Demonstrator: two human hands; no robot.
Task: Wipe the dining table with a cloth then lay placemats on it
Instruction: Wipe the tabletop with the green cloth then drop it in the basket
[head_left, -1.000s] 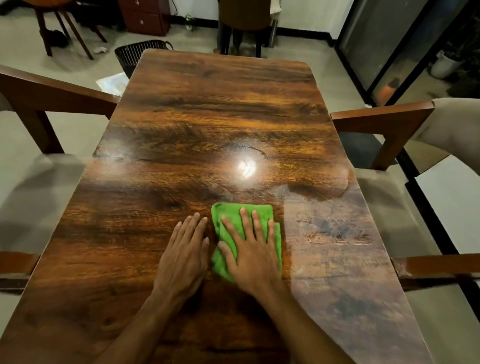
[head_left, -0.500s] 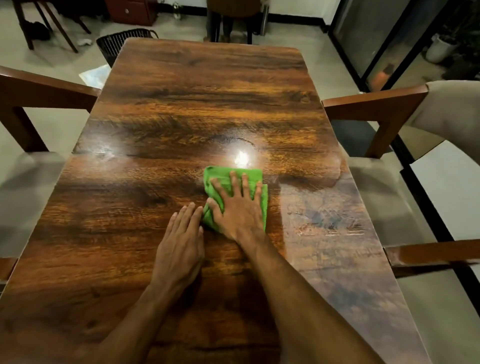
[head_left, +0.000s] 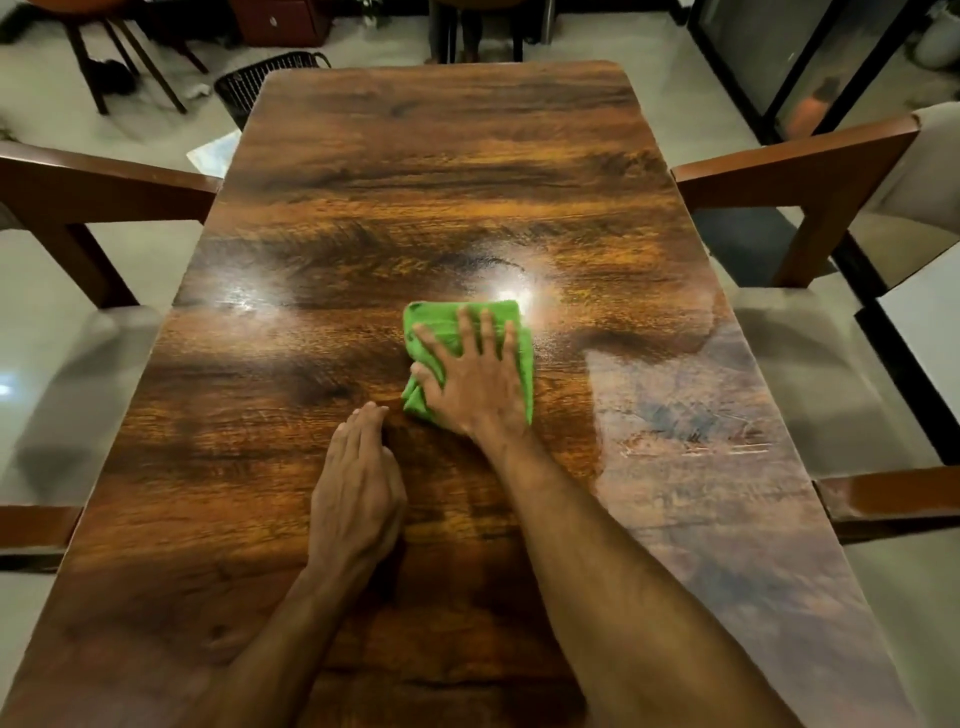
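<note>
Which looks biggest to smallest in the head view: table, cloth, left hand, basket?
1. Table.
2. Cloth and left hand: look about alike; the right hand covers part of the cloth.
3. Basket: smallest as seen, but farther off and partly behind the table.

cloth (head_left: 441, 325) bright green. table (head_left: 426, 197) dark brown w/ orange streaky wood grain, glossy white glare spots. chair frames (head_left: 789, 161) reddish brown. floor (head_left: 47, 275) pale grey. basket (head_left: 249, 83) black.

2 forearms bare to the frame edge — left hand (head_left: 358, 499) and right hand (head_left: 478, 382) bare too.
</note>
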